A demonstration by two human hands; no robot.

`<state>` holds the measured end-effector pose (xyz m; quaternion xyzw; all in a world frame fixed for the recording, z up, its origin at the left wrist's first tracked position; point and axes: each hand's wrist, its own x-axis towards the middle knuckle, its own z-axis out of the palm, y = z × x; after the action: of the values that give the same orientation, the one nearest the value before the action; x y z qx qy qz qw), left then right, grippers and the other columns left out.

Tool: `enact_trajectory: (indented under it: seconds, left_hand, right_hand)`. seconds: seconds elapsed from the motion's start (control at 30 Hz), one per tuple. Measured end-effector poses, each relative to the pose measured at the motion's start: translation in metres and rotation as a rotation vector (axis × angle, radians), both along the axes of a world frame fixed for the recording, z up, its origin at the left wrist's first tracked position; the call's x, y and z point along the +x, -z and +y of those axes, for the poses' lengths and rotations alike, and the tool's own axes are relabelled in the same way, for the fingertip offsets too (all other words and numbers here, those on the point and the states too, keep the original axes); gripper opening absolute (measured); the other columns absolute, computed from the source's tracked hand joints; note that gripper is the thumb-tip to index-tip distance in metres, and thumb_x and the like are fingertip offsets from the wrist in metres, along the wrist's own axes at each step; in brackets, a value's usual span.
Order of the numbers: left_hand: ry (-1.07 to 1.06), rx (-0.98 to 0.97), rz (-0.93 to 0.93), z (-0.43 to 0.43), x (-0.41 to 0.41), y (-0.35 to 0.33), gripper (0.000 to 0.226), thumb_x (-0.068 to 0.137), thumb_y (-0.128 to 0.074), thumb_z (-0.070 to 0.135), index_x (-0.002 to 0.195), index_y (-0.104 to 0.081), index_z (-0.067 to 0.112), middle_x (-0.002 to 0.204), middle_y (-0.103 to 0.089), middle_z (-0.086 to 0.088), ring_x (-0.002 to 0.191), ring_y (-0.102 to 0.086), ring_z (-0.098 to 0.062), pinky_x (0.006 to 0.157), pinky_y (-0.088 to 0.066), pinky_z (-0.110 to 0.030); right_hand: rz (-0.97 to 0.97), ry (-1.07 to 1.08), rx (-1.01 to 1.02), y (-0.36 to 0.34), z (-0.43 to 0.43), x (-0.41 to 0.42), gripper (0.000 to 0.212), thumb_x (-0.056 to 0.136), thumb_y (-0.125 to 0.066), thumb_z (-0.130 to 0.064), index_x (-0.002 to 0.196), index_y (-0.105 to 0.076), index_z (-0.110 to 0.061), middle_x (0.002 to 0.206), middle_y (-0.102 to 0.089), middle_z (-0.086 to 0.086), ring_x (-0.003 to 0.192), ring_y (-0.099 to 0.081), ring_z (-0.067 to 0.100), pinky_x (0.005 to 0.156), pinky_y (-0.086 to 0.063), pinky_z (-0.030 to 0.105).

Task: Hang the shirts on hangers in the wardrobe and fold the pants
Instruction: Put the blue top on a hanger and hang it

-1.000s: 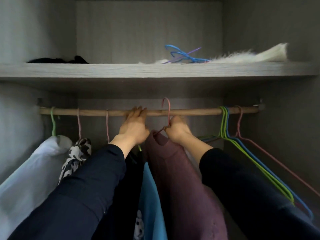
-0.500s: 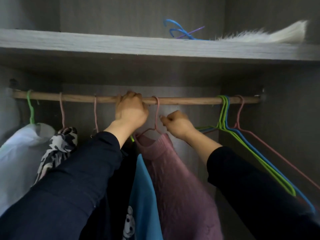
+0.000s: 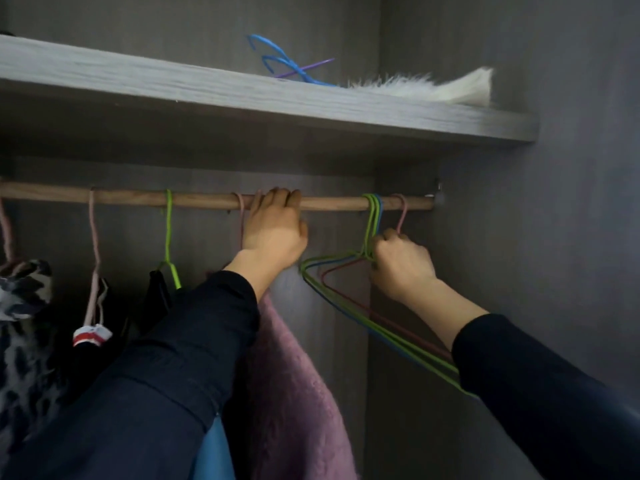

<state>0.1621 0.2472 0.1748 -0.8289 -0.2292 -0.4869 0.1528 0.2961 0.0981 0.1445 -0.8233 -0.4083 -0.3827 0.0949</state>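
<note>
A wooden rail point(image 3: 339, 203) runs across the wardrobe. My left hand point(image 3: 275, 233) grips the rail, just right of the pink hanger hook point(image 3: 239, 206) that carries the mauve sweater point(image 3: 294, 386). My right hand point(image 3: 401, 261) grips the necks of the empty green, blue and pink hangers point(image 3: 349, 299) bunched at the rail's right end. Further left hang a dark garment on a green hanger point(image 3: 169, 237), another on a pink hanger point(image 3: 92, 244), and a black-and-white patterned garment point(image 3: 20, 306). A blue shirt point(image 3: 211, 455) shows below my left sleeve.
A grey shelf point(image 3: 242, 95) sits above the rail, holding spare blue and purple hangers point(image 3: 284, 65) and a white furry item point(image 3: 433, 88). The wardrobe's right wall point(image 3: 554, 237) stands close beside my right hand.
My right hand left the sweater's hanger and moved right to grip the bunch of empty hangers. The left hand stays on the rail. The view swung right.
</note>
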Motion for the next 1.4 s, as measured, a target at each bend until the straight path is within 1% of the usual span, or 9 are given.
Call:
enact_trajectory:
  seconds: [0.23,0.37,0.5,0.73,0.83,0.93,1.17,1.3,1.4]
  left_hand:
    - [0.051,-0.032,-0.037,-0.001,0.003,0.003,0.056,0.088,-0.051,0.015,0.142,-0.041,0.004,0.138,-0.047,-0.015,0.132,-0.037,-0.030,0.116,-0.011,-0.036]
    - [0.047,-0.037,-0.037,-0.002,0.001,0.003,0.057,0.089,-0.050,0.015,0.143,-0.039,0.005,0.140,-0.045,-0.015,0.133,-0.035,-0.030,0.116,-0.011,-0.035]
    - [0.062,-0.048,-0.025,-0.004,0.000,0.002,0.056,0.089,-0.050,0.015,0.143,-0.039,0.004,0.140,-0.044,-0.015,0.132,-0.035,-0.031,0.116,-0.012,-0.036]
    - [0.082,-0.073,-0.014,-0.003,0.000,0.002,0.059,0.087,-0.052,0.014,0.143,-0.038,0.005,0.141,-0.044,-0.016,0.134,-0.033,-0.032,0.116,-0.010,-0.036]
    - [0.094,-0.092,-0.003,-0.003,-0.001,0.003,0.061,0.088,-0.052,0.015,0.145,-0.034,0.005,0.147,-0.038,-0.015,0.139,-0.026,-0.031,0.117,-0.009,-0.037]
    - [0.114,-0.138,0.012,-0.006,-0.003,0.005,0.065,0.089,-0.052,0.018,0.148,-0.028,0.005,0.155,-0.027,-0.013,0.145,-0.015,-0.029,0.119,-0.007,-0.038]
    - [0.275,-0.286,-0.064,-0.046,0.004,0.030,0.064,0.090,-0.047,0.015,0.147,-0.025,-0.001,0.156,-0.023,-0.018,0.145,-0.018,-0.031,0.119,-0.012,-0.042]
    - [0.362,-0.352,-0.018,-0.080,0.008,0.060,0.059,0.091,-0.045,0.014,0.145,-0.029,-0.001,0.150,-0.032,-0.020,0.140,-0.027,-0.035,0.117,-0.016,-0.045]
    - [0.436,-0.359,0.056,-0.111,0.010,0.088,0.059,0.094,-0.041,0.013,0.148,-0.023,-0.001,0.155,-0.025,-0.018,0.146,-0.016,-0.031,0.120,-0.007,-0.044]
  right_hand:
    - [-0.055,-0.032,-0.002,-0.001,0.001,0.003,0.016,0.085,-0.057,-0.010,0.100,-0.062,-0.008,0.104,-0.065,0.011,0.099,-0.063,0.033,0.064,-0.038,0.033]
    - [0.049,-0.102,0.119,-0.003,-0.003,0.004,0.006,0.087,-0.059,-0.018,0.089,-0.058,-0.012,0.097,-0.065,0.012,0.093,-0.064,0.036,0.064,-0.036,0.032]
    - [0.220,-0.137,0.215,-0.010,-0.002,-0.001,0.019,0.085,-0.062,-0.027,0.090,-0.065,-0.009,0.089,-0.061,0.011,0.092,-0.062,0.038,0.064,-0.036,0.031]
    - [0.330,-0.252,0.264,-0.013,0.004,-0.026,0.015,0.084,-0.061,-0.023,0.089,-0.072,-0.015,0.081,-0.059,0.010,0.090,-0.062,0.038,0.064,-0.037,0.029]
    - [0.351,-0.284,0.272,-0.001,0.003,-0.040,0.020,0.087,-0.060,-0.028,0.091,-0.070,-0.011,0.093,-0.066,0.017,0.094,-0.061,0.040,0.068,-0.044,0.033]
    - [0.344,-0.299,0.289,0.010,-0.004,-0.050,0.020,0.088,-0.059,-0.029,0.084,-0.069,-0.012,0.085,-0.065,0.014,0.089,-0.061,0.039,0.067,-0.046,0.035]
    - [0.473,-0.254,0.351,0.053,-0.043,-0.065,0.021,0.084,-0.066,-0.030,0.078,-0.070,-0.010,0.061,-0.057,0.003,0.064,-0.052,0.021,0.060,-0.043,0.032]
    - [0.567,-0.183,0.355,0.084,-0.097,-0.077,0.015,0.083,-0.069,-0.031,0.074,-0.072,-0.019,0.052,-0.048,-0.010,0.053,-0.043,0.007,0.051,-0.032,0.024]
    - [0.643,-0.142,0.376,0.098,-0.149,-0.090,0.011,0.082,-0.072,-0.030,0.075,-0.075,-0.024,0.050,-0.048,-0.012,0.049,-0.043,0.005,0.045,-0.030,0.011]
